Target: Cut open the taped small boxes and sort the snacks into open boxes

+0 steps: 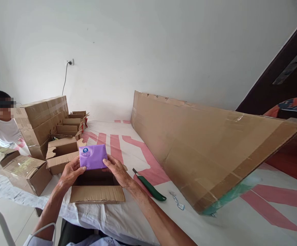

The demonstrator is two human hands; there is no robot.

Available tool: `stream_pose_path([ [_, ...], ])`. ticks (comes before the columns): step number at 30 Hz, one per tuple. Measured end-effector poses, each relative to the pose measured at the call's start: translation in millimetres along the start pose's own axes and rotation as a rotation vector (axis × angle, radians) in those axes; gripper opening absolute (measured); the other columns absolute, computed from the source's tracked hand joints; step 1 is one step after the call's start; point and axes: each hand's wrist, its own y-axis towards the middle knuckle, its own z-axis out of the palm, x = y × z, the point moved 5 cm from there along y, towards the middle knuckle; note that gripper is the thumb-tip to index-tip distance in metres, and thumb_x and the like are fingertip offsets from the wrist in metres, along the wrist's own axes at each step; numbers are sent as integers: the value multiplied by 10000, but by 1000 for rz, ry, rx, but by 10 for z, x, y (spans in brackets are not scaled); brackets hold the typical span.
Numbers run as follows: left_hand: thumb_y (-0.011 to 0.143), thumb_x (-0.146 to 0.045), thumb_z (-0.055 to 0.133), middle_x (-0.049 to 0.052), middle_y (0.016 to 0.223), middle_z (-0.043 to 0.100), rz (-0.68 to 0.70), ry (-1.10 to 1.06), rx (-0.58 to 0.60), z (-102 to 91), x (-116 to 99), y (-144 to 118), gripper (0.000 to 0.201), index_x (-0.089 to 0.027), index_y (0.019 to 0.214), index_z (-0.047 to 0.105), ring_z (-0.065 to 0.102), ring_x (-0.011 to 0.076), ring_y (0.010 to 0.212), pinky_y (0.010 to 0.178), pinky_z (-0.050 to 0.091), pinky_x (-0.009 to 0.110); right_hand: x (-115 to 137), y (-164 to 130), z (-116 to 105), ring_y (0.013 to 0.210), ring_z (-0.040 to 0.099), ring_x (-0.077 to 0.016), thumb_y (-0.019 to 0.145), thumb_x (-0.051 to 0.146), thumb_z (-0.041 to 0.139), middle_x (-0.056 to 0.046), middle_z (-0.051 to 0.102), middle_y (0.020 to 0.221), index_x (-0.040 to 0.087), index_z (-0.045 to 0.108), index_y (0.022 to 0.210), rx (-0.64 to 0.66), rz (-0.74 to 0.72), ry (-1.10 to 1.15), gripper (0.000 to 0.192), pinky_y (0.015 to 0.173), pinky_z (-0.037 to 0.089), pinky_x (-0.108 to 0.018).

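Observation:
A purple soft pack with a blue round logo, perhaps tissues (93,156), is held up between my two hands. My left hand (71,171) grips its left edge, thumb on the front. On the opposite side my right hand (116,170) pinches the right edge, with the thumb also in front. Below the pack stands an open cardboard box (97,194), its near flap folded outward toward me. The inside of this box is dark, so its contents cannot be made out. Another open box (62,150) sits just beyond my left hand.
Closed boxes (39,118) are stacked at the left, with taped boxes (27,172) before them. Several open boxes (70,128) line up behind. A green-handled tool (151,186) lies right of my arm. A large cardboard sheet (202,147) leans across the right. A person (1,128) sits far left.

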Motion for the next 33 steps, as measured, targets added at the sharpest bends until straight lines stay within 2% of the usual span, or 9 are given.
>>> stream_pose_path([
  [6,822,-472,889,147,1343,765,9,-22,103,84,-81,-21,769,-198,1499,648,700,361,1259,1135,507,490,-40,11,-82,1112,729,-271,822,495,844,-53,803,1203,239,749,1279,115,57,168,532,1004,570,-442],
  [9,870,-488,834,146,1292,768,12,42,134,62,-67,-46,700,-194,1480,656,699,343,1240,1118,514,476,-14,10,-159,1098,744,-279,790,442,870,-59,819,1170,226,770,1197,106,44,237,472,1042,558,-470],
  [11,888,-515,787,144,1229,768,16,202,-4,-62,-34,-65,603,-183,1385,712,719,324,1156,1038,553,448,6,21,-254,1102,748,-298,771,463,878,-72,825,1157,230,781,1133,51,14,288,441,1028,570,-483],
  [14,906,-472,710,149,1292,718,58,574,-341,-310,-72,-145,477,-193,1292,736,722,295,1045,867,592,404,13,44,-496,1096,749,-301,762,504,883,-59,826,1153,257,780,1069,-107,-49,361,407,991,594,-494],
  [16,926,-409,652,149,1393,671,120,831,-421,-391,-167,-200,429,-211,1299,726,703,308,1129,912,590,419,-19,55,-678,1079,748,-283,766,521,885,-37,822,1158,275,774,1031,-204,-63,395,378,978,603,-489],
  [19,945,-358,615,148,1439,661,150,1160,-335,-468,-297,-216,409,-214,1315,717,621,346,1333,1122,507,467,-101,58,-897,1073,741,-262,758,536,894,-23,816,1162,287,768,999,-293,-56,430,368,973,609,-474],
  [22,919,-369,661,160,1509,633,16,1360,-176,-623,-320,-156,461,-200,1346,697,551,375,1431,1181,454,505,-186,37,-1009,1076,737,-256,745,529,906,-20,817,1144,289,765,1007,-346,-50,455,382,953,617,-463],
  [27,947,-479,640,159,1454,686,-285,1520,41,-844,-245,9,473,-221,1338,699,593,385,1387,1118,467,522,-282,13,-1005,1101,746,-274,745,537,904,-32,818,1169,285,749,1009,-336,-43,440,397,923,631,-450],
  [33,971,-477,606,122,1238,789,-269,1587,241,-726,-150,307,385,-248,1242,755,703,340,1224,980,506,394,-435,83,-1034,1077,770,-298,761,544,869,-25,830,1120,318,740,978,-365,0,487,340,848,673,-432],
])
